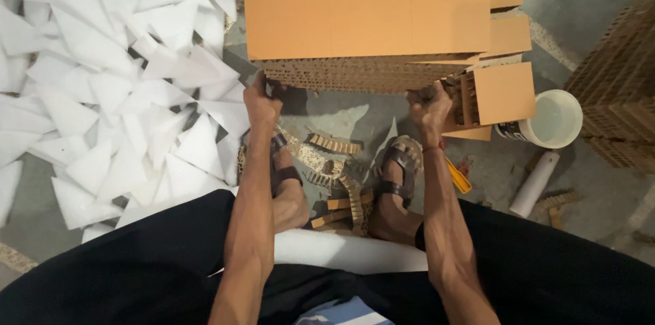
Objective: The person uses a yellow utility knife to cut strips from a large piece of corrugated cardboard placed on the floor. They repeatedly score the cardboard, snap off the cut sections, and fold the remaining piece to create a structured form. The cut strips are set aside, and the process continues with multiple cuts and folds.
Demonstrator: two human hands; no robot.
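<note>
Both hands are clamped on the near lower edge of the honeycomb cardboard block (368, 21), the left hand (261, 103) curled under its left corner and the right hand (428, 108) gripping under the right end, fingers mostly hidden beneath the board. The block fills the top centre of the frame, its smooth orange face turned up and the open-cell honeycomb edge facing the person, held up off the concrete floor (341, 117) above the sandalled feet (399, 181). By the look of it, it is bulky rather than heavy: stiff across the face, but that cell edge will likely crush or tear under pinching fingers, so the two-corner hold from underneath looks the sound place to take it. Moving outward, smaller orange cardboard pieces (503, 89) step down the block's right side, and honeycomb scraps (334, 144) litter the floor between the feet. To the right sits a white bucket (554, 119), with a white tube (535, 184) lying below it, and a yellow tool (458, 176) just beside the right wrist. The left of the frame is heaped with white foam triangles (102, 72), and more brown honeycomb stacks (617, 86) rise at the right edge.
</note>
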